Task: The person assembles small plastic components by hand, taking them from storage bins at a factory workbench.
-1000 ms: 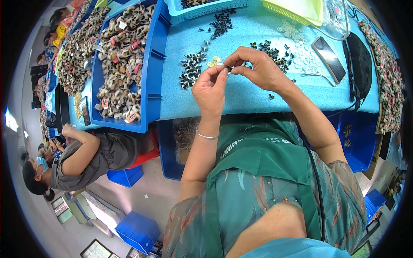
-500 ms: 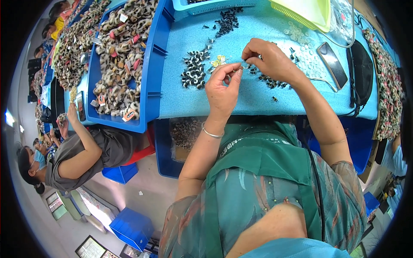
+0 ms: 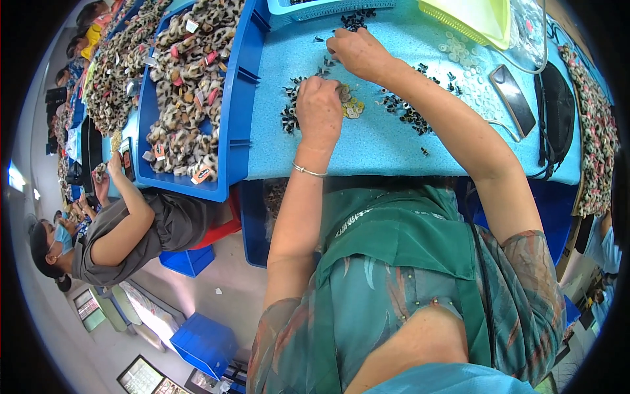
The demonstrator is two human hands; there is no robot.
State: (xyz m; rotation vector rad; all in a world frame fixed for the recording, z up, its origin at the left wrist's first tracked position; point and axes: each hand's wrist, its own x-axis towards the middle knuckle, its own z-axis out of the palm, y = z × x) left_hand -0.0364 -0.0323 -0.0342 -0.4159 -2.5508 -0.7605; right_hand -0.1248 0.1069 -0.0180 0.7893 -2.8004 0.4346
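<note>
Currently, my left hand (image 3: 319,110) curls beside yellow discs (image 3: 355,109); my right hand (image 3: 359,55) bends near black pieces (image 3: 353,22). I cannot tell whether fingers grip anything.

green apron (image 3: 403,246), white lettering (image 3: 354,222), none legible

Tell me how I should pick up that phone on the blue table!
Probably pinch the smartphone by its long edges, mid-length, from above: it lies flat, with clear discs to its left and a black strapped item to its right.

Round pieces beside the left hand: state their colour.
Mostly yellow round pieces, shown in the head view.
</note>
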